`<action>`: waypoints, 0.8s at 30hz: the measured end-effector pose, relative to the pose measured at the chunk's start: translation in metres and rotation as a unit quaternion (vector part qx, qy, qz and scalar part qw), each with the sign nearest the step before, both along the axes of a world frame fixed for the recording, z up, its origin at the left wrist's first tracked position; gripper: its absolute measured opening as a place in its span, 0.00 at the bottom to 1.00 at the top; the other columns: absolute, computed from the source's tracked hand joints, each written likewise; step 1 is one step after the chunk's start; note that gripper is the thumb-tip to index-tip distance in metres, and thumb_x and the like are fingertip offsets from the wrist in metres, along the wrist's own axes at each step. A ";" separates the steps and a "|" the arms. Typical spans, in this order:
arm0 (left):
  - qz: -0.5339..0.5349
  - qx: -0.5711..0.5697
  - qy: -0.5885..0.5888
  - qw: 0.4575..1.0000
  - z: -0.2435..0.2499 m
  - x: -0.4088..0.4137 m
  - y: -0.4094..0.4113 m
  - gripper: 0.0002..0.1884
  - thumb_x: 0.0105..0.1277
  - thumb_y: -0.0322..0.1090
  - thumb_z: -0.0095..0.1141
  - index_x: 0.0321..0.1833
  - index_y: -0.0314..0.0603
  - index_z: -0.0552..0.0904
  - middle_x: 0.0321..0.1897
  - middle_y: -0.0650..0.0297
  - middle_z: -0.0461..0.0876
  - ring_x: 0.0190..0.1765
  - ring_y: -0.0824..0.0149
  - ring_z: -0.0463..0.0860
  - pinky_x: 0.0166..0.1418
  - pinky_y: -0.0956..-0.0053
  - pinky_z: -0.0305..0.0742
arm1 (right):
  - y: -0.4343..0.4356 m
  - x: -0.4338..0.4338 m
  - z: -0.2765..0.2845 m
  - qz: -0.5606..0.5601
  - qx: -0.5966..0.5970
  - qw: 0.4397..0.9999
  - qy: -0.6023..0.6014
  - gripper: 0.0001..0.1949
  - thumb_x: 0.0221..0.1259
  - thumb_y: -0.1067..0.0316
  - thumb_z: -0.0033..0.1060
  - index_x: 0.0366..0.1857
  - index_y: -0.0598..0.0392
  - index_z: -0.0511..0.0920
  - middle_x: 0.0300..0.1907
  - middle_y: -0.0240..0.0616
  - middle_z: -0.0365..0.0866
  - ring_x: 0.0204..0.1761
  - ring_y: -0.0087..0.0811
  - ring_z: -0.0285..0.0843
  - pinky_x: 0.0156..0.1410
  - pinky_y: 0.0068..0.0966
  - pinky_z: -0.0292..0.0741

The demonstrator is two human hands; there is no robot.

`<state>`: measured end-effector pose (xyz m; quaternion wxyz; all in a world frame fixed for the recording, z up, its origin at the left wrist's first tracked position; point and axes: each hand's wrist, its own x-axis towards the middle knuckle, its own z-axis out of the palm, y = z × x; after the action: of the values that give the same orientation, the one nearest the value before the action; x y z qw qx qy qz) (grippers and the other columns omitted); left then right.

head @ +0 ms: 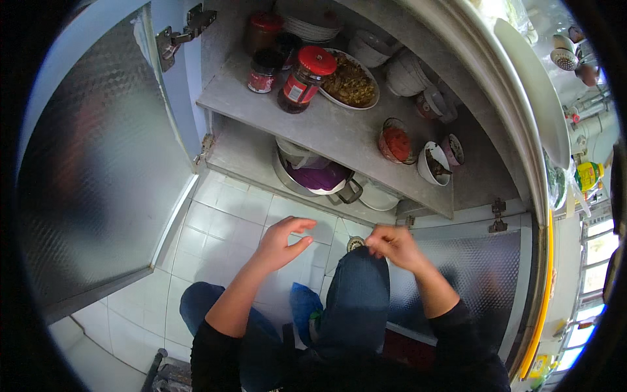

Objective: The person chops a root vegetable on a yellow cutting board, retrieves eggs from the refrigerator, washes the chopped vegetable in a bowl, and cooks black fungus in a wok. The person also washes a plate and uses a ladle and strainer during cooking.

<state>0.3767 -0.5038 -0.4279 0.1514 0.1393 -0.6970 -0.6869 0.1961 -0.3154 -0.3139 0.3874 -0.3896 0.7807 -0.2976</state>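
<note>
My left hand (pixel 288 241) is held above the tiled floor, thumb and fingers apart and nothing between them. Over my right knee, my right hand (pixel 394 246) has its fingers curled in, slightly blurred, with no object visible in it. In front of me is an open cupboard with a grey shelf (pixel 343 128). A red-lidded jar (pixel 300 81) stands at the shelf's front, by an oval plate of dark chopped food (pixel 350 81). Bowls with red paste (pixel 396 142) and dark food (pixel 436 164) sit to the right. Below, a metal pot (pixel 289 179) holds something purple (pixel 318 174).
Textured glass doors stand open at left (pixel 108 171) and right (pixel 465 279). Stacked bowls (pixel 406 73), plates (pixel 313 27) and dark-lidded jars (pixel 263 71) occupy the shelf's back and left. A floor drain (pixel 355 243) lies near my right knee. The counter edge (pixel 531 157) curves overhead at right.
</note>
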 end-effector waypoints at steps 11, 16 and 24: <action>0.002 0.008 -0.042 0.999 -0.068 0.012 -0.004 0.13 0.62 0.27 0.59 0.51 0.40 0.82 0.47 0.59 0.83 0.50 0.65 0.82 0.56 0.73 0.75 | -0.126 -0.398 0.026 -0.116 -0.124 0.792 0.586 0.19 0.69 0.62 0.49 0.59 0.58 0.70 0.51 0.41 0.77 0.45 0.31 0.79 0.49 0.29 0.74; 0.054 -0.001 -0.080 0.995 -0.064 0.036 -0.012 0.13 0.61 0.27 0.61 0.49 0.41 0.83 0.44 0.59 0.83 0.50 0.65 0.81 0.54 0.72 0.75 | -0.164 -0.466 0.004 -0.033 0.029 0.747 0.664 0.21 0.68 0.63 0.49 0.63 0.57 0.69 0.57 0.46 0.76 0.52 0.38 0.78 0.56 0.34 0.73; 0.102 -0.067 -0.065 0.990 -0.015 0.040 -0.028 0.14 0.60 0.25 0.61 0.50 0.41 0.82 0.43 0.59 0.83 0.47 0.64 0.81 0.53 0.71 0.75 | -0.144 -0.446 0.030 -0.030 0.048 0.768 0.638 0.17 0.64 0.67 0.53 0.56 0.57 0.72 0.52 0.45 0.78 0.48 0.39 0.79 0.53 0.33 0.74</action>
<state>0.4168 -0.5313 -0.4430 0.1839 0.2439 -0.7317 -0.6093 -0.2502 -0.4590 -0.2836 -0.1907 -0.4469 0.8728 0.0451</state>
